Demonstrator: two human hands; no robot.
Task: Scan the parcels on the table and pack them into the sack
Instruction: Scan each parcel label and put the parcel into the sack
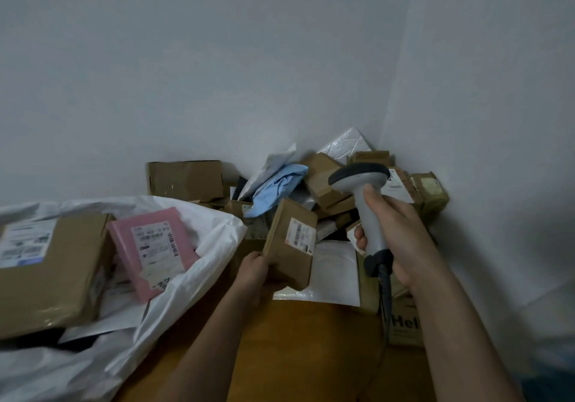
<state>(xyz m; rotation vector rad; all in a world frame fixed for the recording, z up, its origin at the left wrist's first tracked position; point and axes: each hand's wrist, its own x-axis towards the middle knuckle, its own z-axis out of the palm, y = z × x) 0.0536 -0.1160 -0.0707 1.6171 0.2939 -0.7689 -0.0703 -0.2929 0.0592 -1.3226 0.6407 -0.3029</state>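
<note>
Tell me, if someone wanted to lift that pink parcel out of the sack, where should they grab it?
Probably by its upper edge, reaching in from above through the sack's open mouth. The pink parcel lies flat and tilted, label up; its top edge looks free, while its lower end is tucked behind the sack's white fold and a big cardboard box crowds its left side. A pinch across that thin edge should do.

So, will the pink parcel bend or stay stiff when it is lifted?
The pink parcel looks like a thin, flat padded mailer, so probably light and slightly bendy. Its smooth wrap may slip. It leans on the box in the sack, so it may slide.
</note>
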